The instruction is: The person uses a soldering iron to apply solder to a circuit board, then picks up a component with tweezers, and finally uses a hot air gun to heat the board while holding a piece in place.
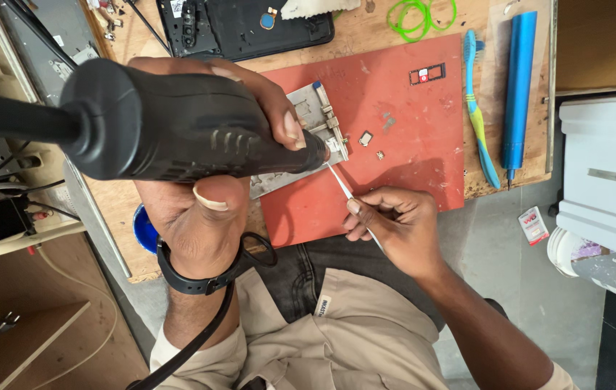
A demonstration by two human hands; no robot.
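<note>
Over the red mat (394, 108), left hand (207, 209) holds hot-air gun (178, 130) lengthwise, nozzle pointing right

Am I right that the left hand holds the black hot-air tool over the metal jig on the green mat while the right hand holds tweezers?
Not quite: the mat is red, not green, as the head view shows. The left hand does hold the black hot-air tool over the metal jig, and the right hand holds tweezers.

Left hand (207, 195) grips black hot-air tool (170, 119); right hand (394, 224) holds tweezers (342, 184) at metal jig (308, 137).
</note>
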